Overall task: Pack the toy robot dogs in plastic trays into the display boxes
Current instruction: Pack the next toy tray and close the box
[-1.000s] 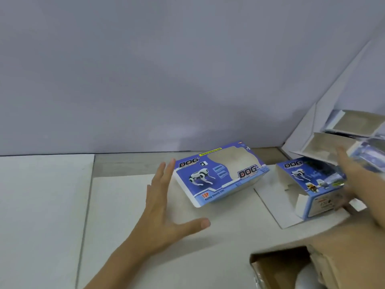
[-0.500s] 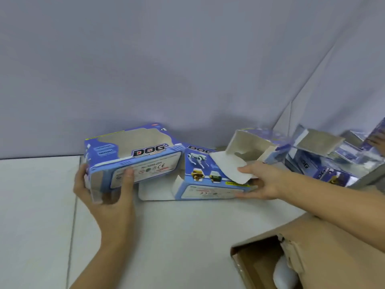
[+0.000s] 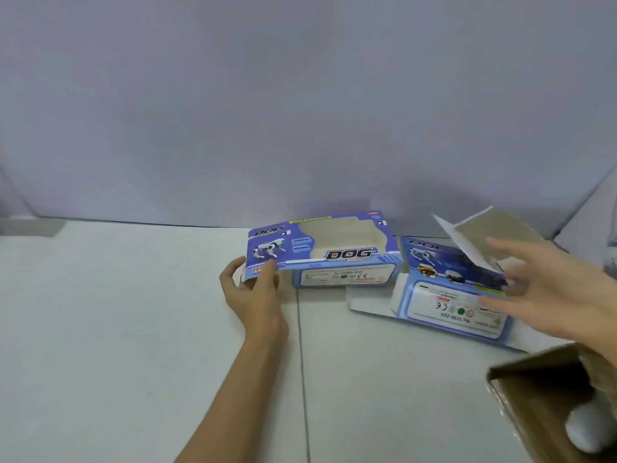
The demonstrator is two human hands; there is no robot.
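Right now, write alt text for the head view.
A left hand grips the end of an empty blue display box on a white table; the open right hand hovers over a second, open-flapped box. A brown carton sits bottom right.

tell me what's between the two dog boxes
Nothing: in the head view the left box and the right box sit nearly corner to corner, with only bare white table showing between them.

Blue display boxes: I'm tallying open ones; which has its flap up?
The right blue cardboard display box, under the right hand; the left-held box shows none.
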